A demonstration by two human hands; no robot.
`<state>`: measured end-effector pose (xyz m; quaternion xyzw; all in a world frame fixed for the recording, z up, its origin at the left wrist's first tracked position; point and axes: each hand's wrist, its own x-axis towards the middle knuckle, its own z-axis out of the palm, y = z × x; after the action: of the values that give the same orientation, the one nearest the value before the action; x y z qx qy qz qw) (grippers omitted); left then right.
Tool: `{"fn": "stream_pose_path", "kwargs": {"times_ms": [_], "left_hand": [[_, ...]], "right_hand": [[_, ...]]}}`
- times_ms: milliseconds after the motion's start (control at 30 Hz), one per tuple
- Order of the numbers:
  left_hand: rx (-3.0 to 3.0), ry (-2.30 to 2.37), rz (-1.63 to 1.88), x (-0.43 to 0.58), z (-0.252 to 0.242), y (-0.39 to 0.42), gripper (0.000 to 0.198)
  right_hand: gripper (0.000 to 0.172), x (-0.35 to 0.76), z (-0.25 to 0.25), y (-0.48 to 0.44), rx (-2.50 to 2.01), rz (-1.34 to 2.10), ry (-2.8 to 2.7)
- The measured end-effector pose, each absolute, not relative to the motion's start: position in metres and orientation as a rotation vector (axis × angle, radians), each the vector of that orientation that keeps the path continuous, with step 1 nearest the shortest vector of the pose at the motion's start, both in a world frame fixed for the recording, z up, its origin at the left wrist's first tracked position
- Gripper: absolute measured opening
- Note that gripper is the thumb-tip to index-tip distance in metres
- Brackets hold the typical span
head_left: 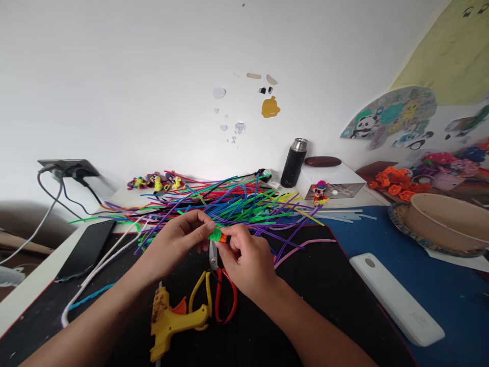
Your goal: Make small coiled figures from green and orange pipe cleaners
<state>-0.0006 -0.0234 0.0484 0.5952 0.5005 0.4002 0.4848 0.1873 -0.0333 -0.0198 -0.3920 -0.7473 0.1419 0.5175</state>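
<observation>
My left hand [179,239] and my right hand [244,260] meet above a black mat [324,285]. Between their pinched fingertips sits a small green coil of pipe cleaner [216,234] with an orange bit at its right end. Both hands are closed on it. Just behind them lies a big heap of coloured pipe cleaners [229,204]. Under my hands lie scissors [213,255], yellow-handled pliers [202,295] and red-handled pliers [225,300].
A yellow glue gun [168,321] lies at the front left, a black phone [86,250] further left. A white flat device [395,298] rests on the blue surface, a beige bowl [443,221] at right. A black flask [293,163] and small figures [156,182] stand by the wall.
</observation>
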Motion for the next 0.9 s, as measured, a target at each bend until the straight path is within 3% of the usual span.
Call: {"fn": "stream_pose_path", "kwargs": {"times_ms": [600,900], "left_hand": [[1.079,1.080,1.109,0.007,0.035,-0.026,0.044],[1.218,1.129,1.047,0.004,0.035,-0.024,0.046]], "right_hand": [[0.004,0.188,-0.017,-0.032,-0.909,0.317,-1.787],[0.003,0.189,-0.018,-0.031,-0.934,0.309,-1.776]]}}
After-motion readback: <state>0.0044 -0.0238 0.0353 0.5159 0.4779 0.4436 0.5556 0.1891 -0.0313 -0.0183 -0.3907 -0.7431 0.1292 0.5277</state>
